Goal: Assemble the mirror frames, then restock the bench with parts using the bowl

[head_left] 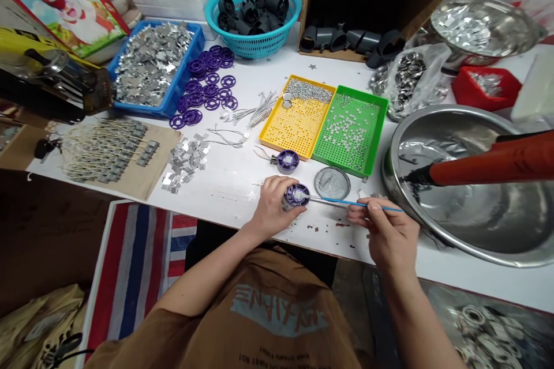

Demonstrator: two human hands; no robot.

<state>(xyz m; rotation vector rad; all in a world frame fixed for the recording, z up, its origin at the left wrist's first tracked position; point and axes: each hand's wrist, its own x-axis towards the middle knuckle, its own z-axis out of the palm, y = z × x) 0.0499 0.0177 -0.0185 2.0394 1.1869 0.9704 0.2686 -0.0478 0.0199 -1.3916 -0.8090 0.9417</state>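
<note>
My left hand (277,203) is wrapped round a small round part with a purple spoked ring (298,195) on top, holding it on the white table. In my right hand (387,228) is a thin blue-handled brush (346,202), pinched between thumb and fingers. Its pale tip touches the middle of the purple ring. Just behind lies a shallow round dish of grey paste (332,183). A second purple-topped part (288,161), with wires at its left side, sits behind my left hand.
A yellow tray (291,127) and a green tray (348,132) hold tiny metal pieces. Small metal squares (186,161) and purple rings (210,90) lie to the left. At the right, a red-handled tool (489,158) juts over a large steel basin (467,219).
</note>
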